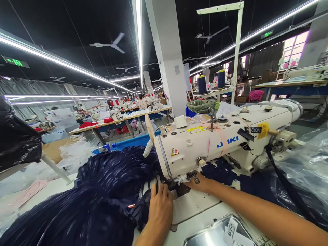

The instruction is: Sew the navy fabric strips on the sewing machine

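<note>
- Left hand (pixel 160 205) flat on the dark navy fabric (pixel 107 191), fingers (pixel 156 188) stretched out together, pressing the cloth down rather than gripping it.
- Right hand (pixel 198 184) tucked under the head of the sewing machine (pixel 217 143); fingers hidden there, so wide or narrow cannot be told.
- Needle area (pixel 179 181) just between the two sets of fingers.
- Bulk of the navy fabric heaped to the left of the left fingers, spilling over the white bench (pixel 197 205).
- Metal tray (pixel 220 234) with paper tags nearer than the right fingers, beside the forearm.
- Two thread cones (pixel 211 82) well beyond the fingers, behind the machine.
</note>
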A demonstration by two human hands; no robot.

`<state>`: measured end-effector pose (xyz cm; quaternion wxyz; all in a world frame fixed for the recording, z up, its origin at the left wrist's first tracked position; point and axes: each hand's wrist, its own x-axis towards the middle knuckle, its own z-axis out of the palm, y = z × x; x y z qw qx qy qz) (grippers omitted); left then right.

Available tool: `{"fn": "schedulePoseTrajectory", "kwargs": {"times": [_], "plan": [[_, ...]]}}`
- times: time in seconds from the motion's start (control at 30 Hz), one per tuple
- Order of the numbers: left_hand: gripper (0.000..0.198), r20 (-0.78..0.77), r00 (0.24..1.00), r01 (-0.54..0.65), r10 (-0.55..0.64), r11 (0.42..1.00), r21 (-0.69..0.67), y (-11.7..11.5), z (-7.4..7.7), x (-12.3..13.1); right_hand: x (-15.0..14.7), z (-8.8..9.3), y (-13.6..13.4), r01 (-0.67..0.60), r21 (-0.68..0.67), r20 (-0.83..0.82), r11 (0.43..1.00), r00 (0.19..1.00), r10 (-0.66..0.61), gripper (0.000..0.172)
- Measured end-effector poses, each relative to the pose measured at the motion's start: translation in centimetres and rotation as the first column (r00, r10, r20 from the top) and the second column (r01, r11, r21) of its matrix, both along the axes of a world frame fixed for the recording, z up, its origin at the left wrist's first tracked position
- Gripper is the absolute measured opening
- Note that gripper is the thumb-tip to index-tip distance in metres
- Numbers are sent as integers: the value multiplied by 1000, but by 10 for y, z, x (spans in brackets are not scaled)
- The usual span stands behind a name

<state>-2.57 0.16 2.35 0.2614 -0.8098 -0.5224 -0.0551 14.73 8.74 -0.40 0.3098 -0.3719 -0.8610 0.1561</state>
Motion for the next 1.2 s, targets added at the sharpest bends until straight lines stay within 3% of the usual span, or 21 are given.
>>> {"fn": "schedulePoseTrajectory", "kwargs": {"times": [0.13,0.27,0.47,0.7,0.93,1.2], "plan": [[31,-99,992,-96,81,984,-154,8,10,1,10,11,-14,-90,84,40,992,995,87,18],[33,-69,998,-2,-14,977,-213,21,18,-4,13,20,-24,-132,183,30,974,991,129,18],[35,15,997,79,-78,976,-201,28,12,-12,12,18,-29,-102,286,64,953,994,87,19],[38,33,996,94,-89,976,-197,30,8,-12,13,1,-26,-76,597,207,799,976,-62,35],[43,51,997,77,-66,962,-260,29,12,-11,10,-5,-30,-34,646,205,763,970,-131,32],[36,28,999,42,-35,940,-339,35,19,-6,1,-1,-35,34,625,208,780,956,-209,22]]}}
